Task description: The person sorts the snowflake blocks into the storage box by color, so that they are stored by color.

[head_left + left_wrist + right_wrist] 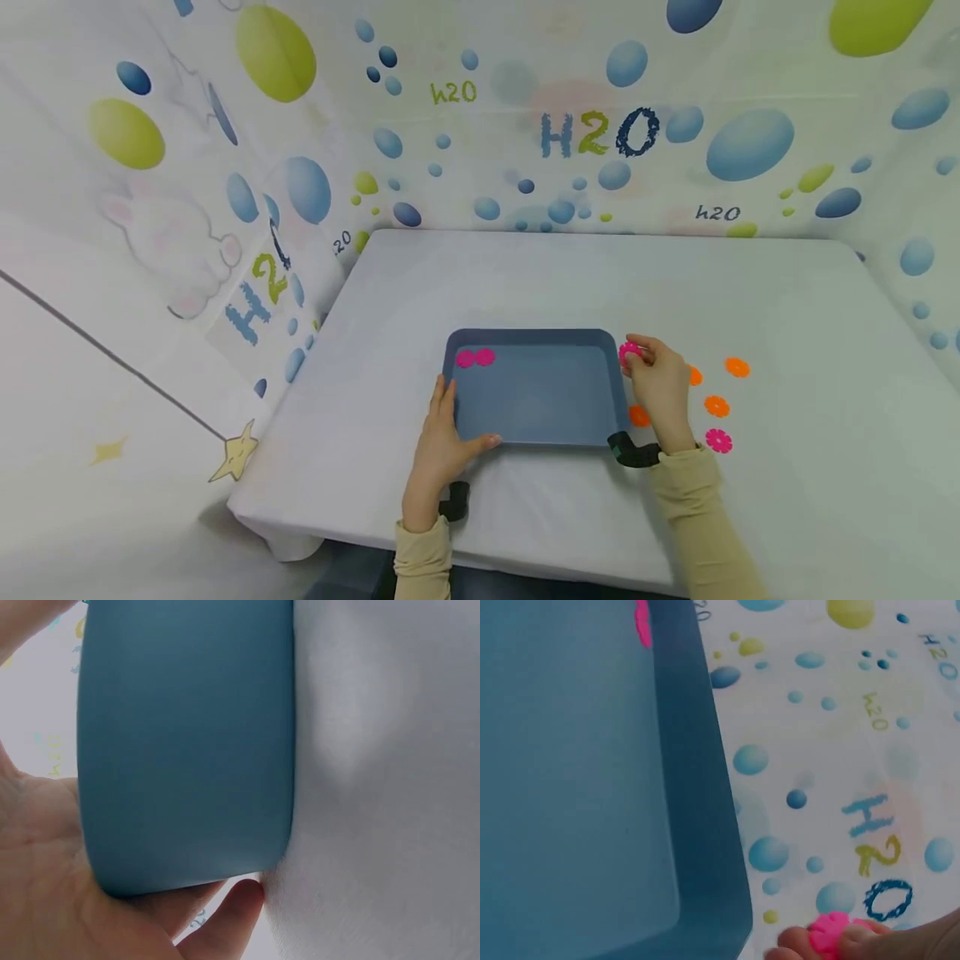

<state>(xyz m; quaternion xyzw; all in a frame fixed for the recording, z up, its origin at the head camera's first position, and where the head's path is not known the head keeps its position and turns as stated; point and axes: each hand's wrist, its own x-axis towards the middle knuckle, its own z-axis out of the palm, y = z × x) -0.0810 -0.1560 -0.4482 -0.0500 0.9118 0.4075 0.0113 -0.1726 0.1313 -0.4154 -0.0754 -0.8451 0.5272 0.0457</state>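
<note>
A blue-grey rectangular tray (543, 400) lies on the white-covered table. Two pink flower-shaped discs (476, 357) sit side by side in its far left corner. My left hand (441, 442) rests against the tray's near left corner, thumb along the front rim and fingers along the left side. Just beyond the tray's right rim, my right hand (662, 385) pinches another pink flower-shaped disc (628, 353) between thumb and fingers. In the right wrist view that pink disc (829, 934) shows between the fingertips, outside the tray wall.
Right of the tray lie several orange discs (717, 406) and a pink flower disc (718, 441); the right hand partly covers one orange disc. A bubble-patterned cloth (510, 133) hangs behind the table. Black camera mounts (633, 451) sit at the wrists.
</note>
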